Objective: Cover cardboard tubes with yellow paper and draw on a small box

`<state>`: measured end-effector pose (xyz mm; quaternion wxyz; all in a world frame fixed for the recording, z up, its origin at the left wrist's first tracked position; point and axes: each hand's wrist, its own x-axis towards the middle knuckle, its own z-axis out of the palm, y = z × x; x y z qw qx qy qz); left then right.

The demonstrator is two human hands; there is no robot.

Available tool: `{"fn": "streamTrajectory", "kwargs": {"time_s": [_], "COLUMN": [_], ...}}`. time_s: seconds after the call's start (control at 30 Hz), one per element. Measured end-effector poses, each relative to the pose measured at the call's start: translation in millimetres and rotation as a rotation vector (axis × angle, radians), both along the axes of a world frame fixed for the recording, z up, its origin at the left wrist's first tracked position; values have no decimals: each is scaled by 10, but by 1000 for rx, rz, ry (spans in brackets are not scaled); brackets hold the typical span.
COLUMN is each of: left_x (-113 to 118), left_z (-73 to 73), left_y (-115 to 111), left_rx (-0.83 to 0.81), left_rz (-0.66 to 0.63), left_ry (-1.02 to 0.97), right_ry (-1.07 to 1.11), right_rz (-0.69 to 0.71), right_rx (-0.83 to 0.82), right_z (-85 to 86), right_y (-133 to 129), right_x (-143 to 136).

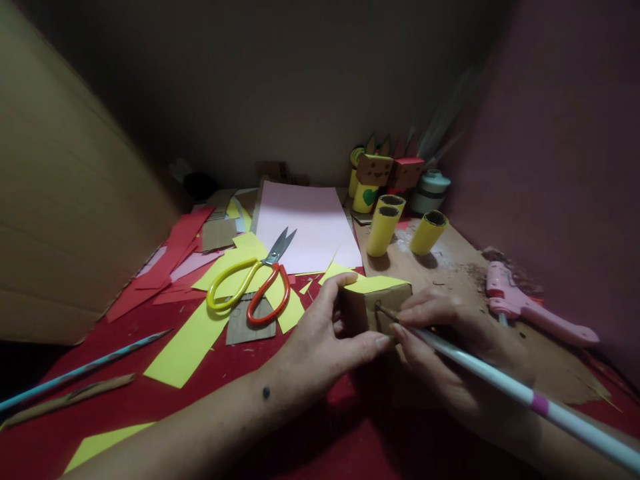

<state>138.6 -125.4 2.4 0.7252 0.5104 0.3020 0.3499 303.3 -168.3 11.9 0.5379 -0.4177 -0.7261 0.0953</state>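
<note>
A small cardboard box (369, 308) with a yellow paper top is held by my left hand (333, 337), its thumb along the lower edge and its fingers behind the left side. My right hand (445, 347) pinches a long white brush-like stick (480, 367) with a purple band. The thin dark tip of the stick touches the front face of the box, beside a small dark round mark. Scissors (267, 267) with one yellow and one red handle lie with blades apart to the left of the box, on yellow paper pieces (187, 343).
Yellow tubes (383, 233) stand behind the box, near decorated cardboard figures (375, 172) and a teal-lidded jar (431, 190). A pink glue gun (535, 310) lies at right. Pink sheets (305, 223) lie at the back; red paper (175, 247) and a blue stick (85, 370) lie left.
</note>
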Motion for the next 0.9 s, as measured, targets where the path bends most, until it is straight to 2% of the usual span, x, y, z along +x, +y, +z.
{"fn": "streamTrajectory", "kwargs": {"time_s": [0.27, 0.47, 0.73, 0.9], "left_x": [1, -3, -6, -3], "left_z": [-44, -41, -35, -34], "left_y": [19, 12, 26, 22], "left_rx": [9, 1, 15, 18], "left_rz": [0, -21, -22, -26], "left_ry": [-11, -30, -17, -22], "right_ry": [-8, 4, -5, -10], "right_rz": [18, 92, -26, -69], "right_rx": [-8, -30, -24, -48], "right_z": [-17, -18, 54, 41], "right_y": [12, -9, -10, -20], "right_x": [-2, 27, -34, -3]}}
